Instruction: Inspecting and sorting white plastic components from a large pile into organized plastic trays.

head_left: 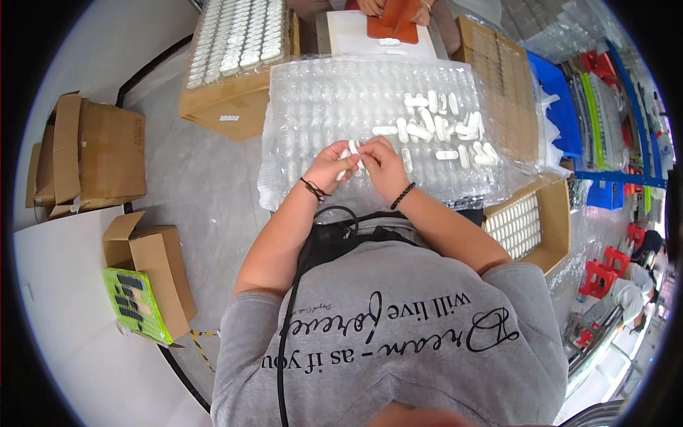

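In front of my chest both hands come together over the near part of a clear moulded plastic tray sheet (313,107). My left hand (331,166) is closed around small white rounded-end plastic pieces (344,158), at least two of them. The fingers of my right hand (383,164) pinch at the upper end of one white piece, touching the left fingertips. What detail they press on is too small to make out. Several more loose white pieces (428,127) lie scattered on the sheet, right of and beyond my hands.
Far left, a cardboard carton (226,107) bears a tray packed with white pieces (238,35). An open carton (558,220) with similar pieces stands by my right elbow. Across the table, a person's hands (373,7) hold an orange-brown sheet (393,23). Boxes (110,149) stand at left.
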Demonstrator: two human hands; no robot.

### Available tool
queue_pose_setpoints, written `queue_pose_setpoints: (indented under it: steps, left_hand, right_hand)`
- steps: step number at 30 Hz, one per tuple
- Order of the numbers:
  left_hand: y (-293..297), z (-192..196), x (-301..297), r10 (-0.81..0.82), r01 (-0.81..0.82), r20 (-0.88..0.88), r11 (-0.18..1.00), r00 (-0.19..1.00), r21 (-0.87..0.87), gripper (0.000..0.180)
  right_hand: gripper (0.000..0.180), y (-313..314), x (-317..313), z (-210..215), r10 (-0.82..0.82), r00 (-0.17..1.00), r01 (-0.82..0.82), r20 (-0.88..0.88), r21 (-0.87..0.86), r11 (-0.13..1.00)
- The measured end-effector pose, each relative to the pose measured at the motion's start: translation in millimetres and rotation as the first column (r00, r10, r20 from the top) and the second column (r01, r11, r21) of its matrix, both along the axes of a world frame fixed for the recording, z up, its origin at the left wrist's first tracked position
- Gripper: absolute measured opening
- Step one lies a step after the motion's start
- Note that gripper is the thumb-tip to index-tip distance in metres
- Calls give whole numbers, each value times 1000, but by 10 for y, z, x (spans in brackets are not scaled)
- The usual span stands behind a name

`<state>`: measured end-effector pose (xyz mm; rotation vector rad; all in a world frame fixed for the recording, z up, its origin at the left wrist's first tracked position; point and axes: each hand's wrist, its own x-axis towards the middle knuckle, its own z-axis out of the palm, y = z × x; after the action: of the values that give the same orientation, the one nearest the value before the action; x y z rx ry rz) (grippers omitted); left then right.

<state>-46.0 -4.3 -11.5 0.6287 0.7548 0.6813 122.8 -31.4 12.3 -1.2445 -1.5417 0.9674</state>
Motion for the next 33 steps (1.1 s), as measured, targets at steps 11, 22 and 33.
queue_pose_setpoints:
  steps: [11,22,33]
  left_hand:
    - [-3,169,11,118,-98,121,981,986,-165,24]
    - [-5,223,48,82,-70,99,990,992,-119,21]
    - [-7,96,92,10,-11,-18,999,1000,-34,30]
  right_hand:
    - [27,462,1093,-271,-219,487,166,846,157,974]
    - [25,456,1397,-429,-104,622,78,776,71,994]
    - [25,122,190,115,76,996,-70,51,-119,990]
